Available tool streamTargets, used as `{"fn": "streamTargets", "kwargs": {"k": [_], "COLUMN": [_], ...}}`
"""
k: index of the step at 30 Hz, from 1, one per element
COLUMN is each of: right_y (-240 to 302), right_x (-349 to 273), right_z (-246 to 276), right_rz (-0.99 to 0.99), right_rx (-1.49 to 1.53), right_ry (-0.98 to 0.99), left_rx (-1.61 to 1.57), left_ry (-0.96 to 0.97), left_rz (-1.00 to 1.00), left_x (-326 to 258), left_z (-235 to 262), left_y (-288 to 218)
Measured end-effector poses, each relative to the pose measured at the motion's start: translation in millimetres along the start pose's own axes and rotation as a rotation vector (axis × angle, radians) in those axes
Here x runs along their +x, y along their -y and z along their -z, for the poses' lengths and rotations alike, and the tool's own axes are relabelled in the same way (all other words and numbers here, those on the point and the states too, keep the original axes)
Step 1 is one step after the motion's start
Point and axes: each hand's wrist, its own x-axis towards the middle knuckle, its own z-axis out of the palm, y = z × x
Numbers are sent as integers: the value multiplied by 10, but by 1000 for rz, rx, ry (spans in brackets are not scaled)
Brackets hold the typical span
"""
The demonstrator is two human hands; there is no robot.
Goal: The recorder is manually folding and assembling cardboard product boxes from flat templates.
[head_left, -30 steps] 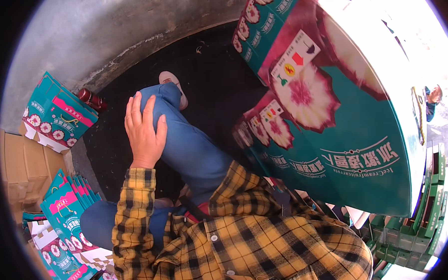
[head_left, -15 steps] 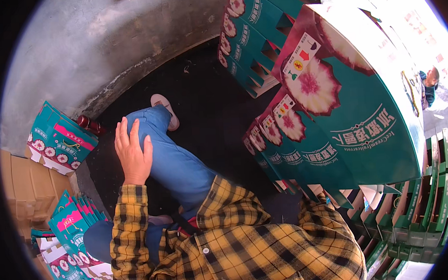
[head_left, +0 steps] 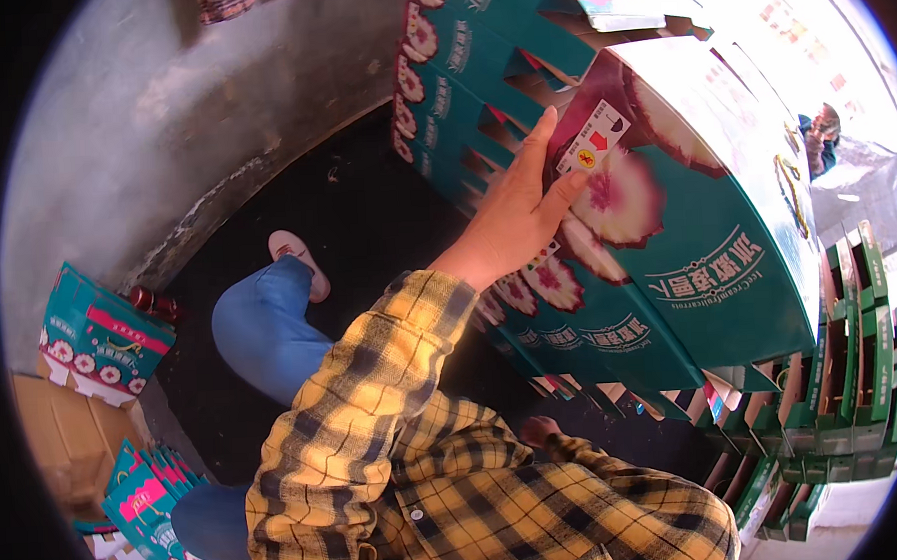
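Observation:
A tall stack of teal cartons (head_left: 708,254) printed with pinkish-white root slices rises at my right. Against the left edge of its top carton lies my left hand (head_left: 514,212), thumb and fingers stretched apart; the thumb is beside a white label (head_left: 597,138). It touches the carton without gripping it, as far as I can see. Low by my waist, close to the stack's lower end, shows a small part of my right hand (head_left: 541,431). Its fingers are too dim and hidden to make out.
More teal cartons (head_left: 450,80) stand behind. Green open trays (head_left: 853,362) are piled at right. On the left are a teal carton (head_left: 106,335), brown boxes (head_left: 65,427), flattened teal cartons (head_left: 143,504) and a dark red bottle (head_left: 154,303). A person (head_left: 821,139) is at far right.
My left hand has left my knee and swung right and up onto the stack's top carton. My right hand has come partly into sight near my waist. The view has shifted slightly.

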Motion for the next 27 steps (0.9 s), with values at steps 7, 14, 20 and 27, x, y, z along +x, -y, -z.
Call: {"fn": "streamTargets", "kwargs": {"k": [7,14,20,27], "right_y": [-215,-428,-699,-873], "right_x": [374,584,871,1038], "right_z": [1778,1708,2028,2258], "right_rz": [-922,-827,-285,-300], "right_rx": [1684,2625,3042,3088], "right_ry": [-201,-651,-873,-1028], "left_rx": [-67,160,484,573], "left_ry": [33,-76,-236,-260], "left_rz": [25,76,271,418], "left_x": [33,-595,-1970,-2795], "left_z": [280,542,1116,1167], "left_y": [81,-123,115,88]}}
